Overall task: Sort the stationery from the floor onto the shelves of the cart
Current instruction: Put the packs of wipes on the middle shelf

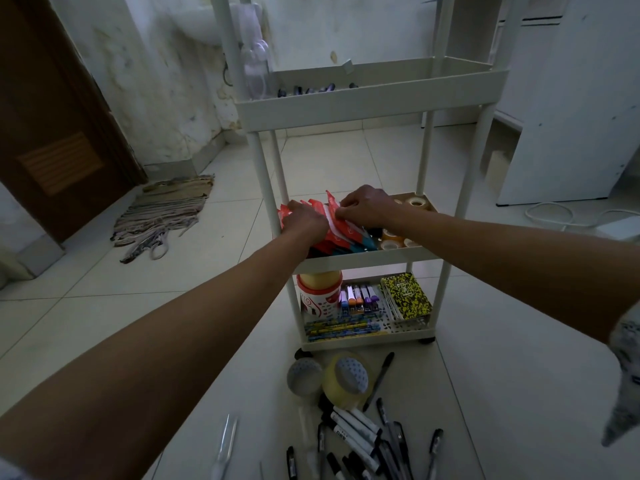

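Glossy red packets (332,223) under both hands (306,220) (367,207).

To your left stands a dark brown wooden door (52,133) with a slatted vent panel low in it, and next to it you see a stained, peeling pale plaster wall (166,98). On the pale square floor tiles (104,271) near the foot of that door lies a rumpled striped cloth mat (166,216) in dull beige and grey, with loose straps trailing from its near edge. To your right stands a tall white cabinet (568,109), and a white cable (554,214) loops on the tiles at its base.
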`<state>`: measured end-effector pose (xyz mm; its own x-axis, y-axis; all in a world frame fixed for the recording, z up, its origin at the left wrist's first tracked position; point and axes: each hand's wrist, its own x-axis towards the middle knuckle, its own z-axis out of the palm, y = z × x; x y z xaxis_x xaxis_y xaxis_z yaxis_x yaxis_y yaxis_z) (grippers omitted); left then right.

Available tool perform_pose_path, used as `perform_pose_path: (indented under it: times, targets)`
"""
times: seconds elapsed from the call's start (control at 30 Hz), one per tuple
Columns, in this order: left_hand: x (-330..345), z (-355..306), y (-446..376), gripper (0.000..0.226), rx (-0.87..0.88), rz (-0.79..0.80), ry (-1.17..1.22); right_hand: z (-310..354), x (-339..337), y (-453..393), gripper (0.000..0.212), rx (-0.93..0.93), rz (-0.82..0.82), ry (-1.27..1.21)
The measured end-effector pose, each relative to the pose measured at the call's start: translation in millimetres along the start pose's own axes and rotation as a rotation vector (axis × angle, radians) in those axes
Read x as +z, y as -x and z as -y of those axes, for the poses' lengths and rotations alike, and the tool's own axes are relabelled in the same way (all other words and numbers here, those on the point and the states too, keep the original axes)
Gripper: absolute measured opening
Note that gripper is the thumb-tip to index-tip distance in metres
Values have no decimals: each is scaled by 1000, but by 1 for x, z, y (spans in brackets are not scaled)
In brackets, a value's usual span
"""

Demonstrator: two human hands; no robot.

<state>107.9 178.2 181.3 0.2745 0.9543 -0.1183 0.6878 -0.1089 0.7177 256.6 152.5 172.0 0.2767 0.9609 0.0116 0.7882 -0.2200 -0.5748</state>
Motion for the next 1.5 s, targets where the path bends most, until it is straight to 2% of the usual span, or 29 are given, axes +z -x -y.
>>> perform_pose_path:
  times: [0.1,0.2,0.27,0.4,0.5,0.57,0.67,0.8,0.97,1.1,1.23,1.33,1.4,1.5]
  targets:
    - [0,7,1,89,108,-38,-181,3,2,0,50,-48,-13,0]
    - [3,12,4,91,156,-65,-282,4,3,2,52,-89,23,36]
    - [3,13,4,83,204,-54,-373,2,4,3,56,-93,29,49]
    - [7,22,16,48,398,-51,-515,-1,7,5,57,-103,-11,107]
    - [17,38,32,58,467,-64,-648,-6,13,10,56,-178,-63,151]
    - [19,48,39,67,483,-40,-685,-12,20,18,58,-295,-122,123]
    - [15,52,40,67,489,-6,-641,-24,28,24,75,-479,-159,143]
    - [12,48,38,70,495,30,-653,-26,27,26,83,-528,-143,179]
    - [13,43,31,69,500,-33,-682,-28,29,28,72,-505,-154,221]
    - [9,45,32,70,545,-38,-651,-24,30,33,77,-420,-126,283]
    - [10,48,41,70,562,-87,-619,-20,26,46,77,-392,-102,205]
    - [9,51,53,58,720,-164,-588,-25,32,66,69,-361,-309,191]
    - [7,54,63,45,879,-183,-556,-27,38,85,56,-512,-438,181]
    - [7,64,76,32,1053,-186,-562,-29,44,110,44,-697,-439,204]
